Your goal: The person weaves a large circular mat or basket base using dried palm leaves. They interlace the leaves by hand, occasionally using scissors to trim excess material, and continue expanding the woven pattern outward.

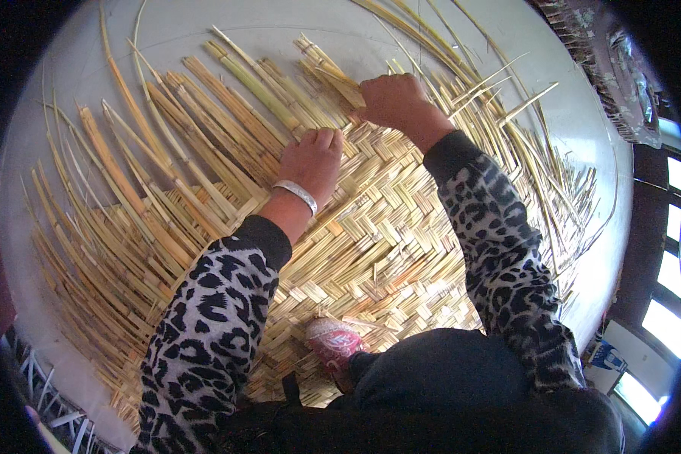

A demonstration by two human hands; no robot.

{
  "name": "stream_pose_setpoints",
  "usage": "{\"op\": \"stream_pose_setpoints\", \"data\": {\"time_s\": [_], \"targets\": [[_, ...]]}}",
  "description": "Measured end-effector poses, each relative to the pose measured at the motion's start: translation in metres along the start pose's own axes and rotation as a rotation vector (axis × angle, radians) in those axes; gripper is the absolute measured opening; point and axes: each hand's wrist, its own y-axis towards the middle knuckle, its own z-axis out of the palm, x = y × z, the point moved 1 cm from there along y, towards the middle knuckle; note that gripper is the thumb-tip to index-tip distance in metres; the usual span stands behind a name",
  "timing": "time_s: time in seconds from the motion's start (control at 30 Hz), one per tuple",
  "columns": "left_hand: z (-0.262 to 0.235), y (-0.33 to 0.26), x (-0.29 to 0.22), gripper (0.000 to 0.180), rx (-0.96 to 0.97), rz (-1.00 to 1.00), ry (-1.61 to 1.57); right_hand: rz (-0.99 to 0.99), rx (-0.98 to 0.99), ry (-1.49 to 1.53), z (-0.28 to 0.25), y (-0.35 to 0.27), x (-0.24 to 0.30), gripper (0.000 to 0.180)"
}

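Note:
A large mat [386, 204] of flattened, straw-coloured reed strips lies on the floor, woven in a zigzag pattern. Around its far and left edges, loose strip ends [204, 125] fan outward, unwoven. My left hand [314, 163], with a silver bangle on the wrist, rests at the weave's far edge; its fingers are curled down, hiding what they hold. Farther off and to the right, my right hand [399, 106] is closed in a fist around reed strips [331, 72] that stick out to its left. The fingertips of the right hand are hidden.
My foot in a red and white patterned covering [333, 344] presses on the mat, below my dark-clothed knee [439, 371]. Long thin reeds [499, 68] curve out at the right over the grey floor [280, 30]. White-barred metalwork [53, 401] stands at lower left.

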Motion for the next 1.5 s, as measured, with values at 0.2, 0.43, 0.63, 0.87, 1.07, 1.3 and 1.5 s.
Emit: {"op": "stream_pose_setpoints", "data": {"time_s": [0.2, 0.43, 0.63, 0.87, 1.07, 1.3, 1.5], "targets": [[-0.016, -0.02, -0.002, 0.037, 0.065, 0.046, -0.042, 0.102, -0.129, -0.073, 0.001, -0.022, 0.009, 0.059], [-0.053, -0.147, -0.002, 0.034, -0.155, -0.015, -0.199, 0.031, -0.647, -0.029, 0.012, -0.065, 0.044, 0.04], [-0.042, -0.201, 0.0, 0.03, 0.031, -0.164, -0.024, -0.179, -0.115, 0.813, 0.032, -0.164, 0.138, 0.033], [-0.044, -0.209, 0.009, 0.023, -0.015, -0.352, -0.704, 0.217, 0.644, 1.904, 0.047, -0.18, 0.174, 0.048], [-0.051, -0.236, 0.016, 0.025, 0.08, -0.735, -1.479, 0.102, 0.33, 2.066, 0.026, -0.154, 0.173, 0.025], [-0.062, -0.247, 0.027, 0.021, 0.085, -0.646, -1.144, 0.056, 0.285, 1.944, 0.018, -0.135, 0.185, 0.019], [-0.076, -0.248, 0.023, 0.021, 0.117, -0.782, -1.408, -0.073, 0.483, 1.975, 0.018, -0.15, 0.203, 0.018]]}}
